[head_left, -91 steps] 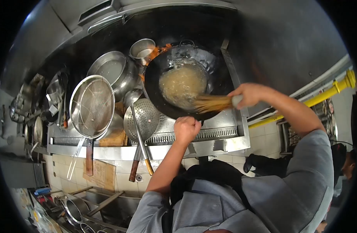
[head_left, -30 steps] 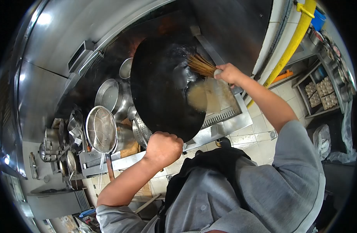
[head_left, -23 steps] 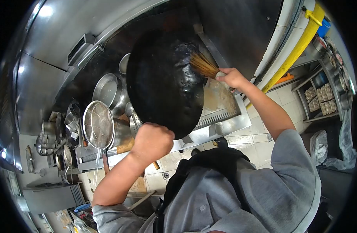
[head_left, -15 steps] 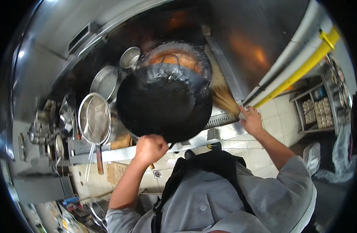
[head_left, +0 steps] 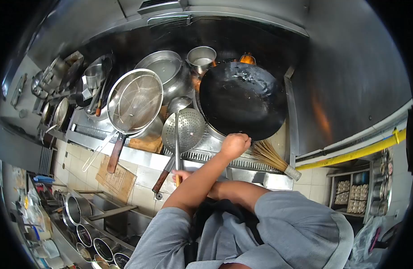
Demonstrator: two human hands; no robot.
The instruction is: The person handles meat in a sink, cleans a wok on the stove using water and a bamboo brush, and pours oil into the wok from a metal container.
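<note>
A large black wok (head_left: 242, 101) rests over the burner at the right of the range. My left hand (head_left: 236, 146) is closed in a fist at its near rim, where the wok's handle is mostly hidden by the fingers. Beneath my left forearm, my right arm crosses to the left. There my right hand (head_left: 182, 176), partly hidden, has its fingers closed around the handle of a ladle (head_left: 177, 145). The ladle's bowl lies over a perforated skimmer (head_left: 188, 130). A bamboo wok brush (head_left: 273, 157) lies on the range, right of my left hand.
A fine strainer (head_left: 137, 103) with a wooden handle (head_left: 116, 152) sits on the left. Behind stand a metal basin (head_left: 163, 67) and a small pot (head_left: 202, 57). A yellow pipe (head_left: 363, 150) runs along the right. Cardboard (head_left: 117, 177) lies on the floor.
My right hand has let go of the brush and crossed left to the ladle. The wok, held tilted before, now sits lower over the burner. The view has shifted.
</note>
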